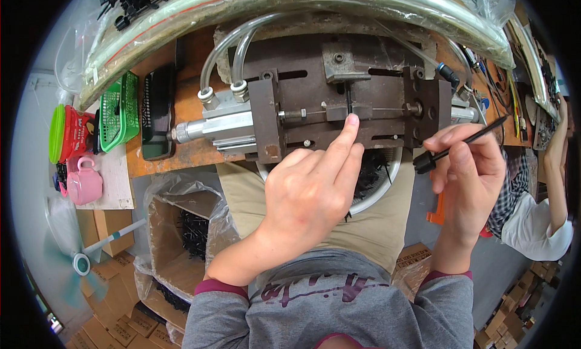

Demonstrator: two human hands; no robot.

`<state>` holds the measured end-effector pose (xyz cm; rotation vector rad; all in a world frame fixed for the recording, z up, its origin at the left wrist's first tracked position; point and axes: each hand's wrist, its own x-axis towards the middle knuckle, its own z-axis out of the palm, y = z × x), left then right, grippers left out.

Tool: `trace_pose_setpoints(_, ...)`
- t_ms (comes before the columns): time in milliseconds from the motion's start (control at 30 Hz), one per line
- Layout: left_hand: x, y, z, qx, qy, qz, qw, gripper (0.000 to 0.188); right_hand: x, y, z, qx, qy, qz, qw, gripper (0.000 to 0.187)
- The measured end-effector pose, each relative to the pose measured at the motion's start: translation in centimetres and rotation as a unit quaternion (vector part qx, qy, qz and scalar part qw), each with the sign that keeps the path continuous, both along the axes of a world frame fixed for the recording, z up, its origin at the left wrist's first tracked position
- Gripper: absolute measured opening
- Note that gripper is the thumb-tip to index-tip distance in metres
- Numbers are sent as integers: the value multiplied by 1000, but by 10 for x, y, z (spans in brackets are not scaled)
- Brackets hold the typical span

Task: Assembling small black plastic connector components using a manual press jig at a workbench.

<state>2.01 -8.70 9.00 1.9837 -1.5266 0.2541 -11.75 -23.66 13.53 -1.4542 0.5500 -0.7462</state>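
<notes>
In front of me stands a dark brown metal fixture (311,86) with a silver pneumatic cylinder (230,130) at its left end and another on the right. A thin black rod (349,96) sits upright in the picture in the fixture's middle block. My left hand (315,182) touches the lower end of that rod with its stretched index fingertip, the other fingers loosely bent and gripping nothing visible. To the right, my right hand (469,167) is closed on a black plastic stick (460,146) with a thick knobbed end, held at a slant apart from the fixture.
A pale round bowl (388,195) with black parts rests at my lap. Left below stands a plastic-lined cardboard box (163,225) of black parts. A green basket (124,116), a pink mug (85,184) and a spinning fan (80,264) are leftward. Another person's arm (554,161) shows far right.
</notes>
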Motion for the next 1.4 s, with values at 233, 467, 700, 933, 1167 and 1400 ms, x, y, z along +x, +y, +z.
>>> trace_pose_setpoints(233,2,10,24,-152,121,-122,973,40,26,8,10,190,27,179,965,10)
trace_pose_setpoints(467,9,24,37,-132,110,-19,985,35,138,-49,45,-416,-49,20,908,20)
trace_pose_setpoints(700,-6,11,7,-78,93,-20,992,30,281,-90,80,-534,296,27,791,102)
trace_pose_setpoints(933,-5,13,-4,-67,71,-21,995,29,309,-91,81,-506,384,3,772,90)
trace_pose_setpoints(1167,-7,13,-10,-104,82,-26,991,29,283,-195,46,-700,130,52,701,61)
trace_pose_setpoints(1400,-3,16,-21,-105,59,-16,993,30,237,-156,93,-570,348,219,712,71)
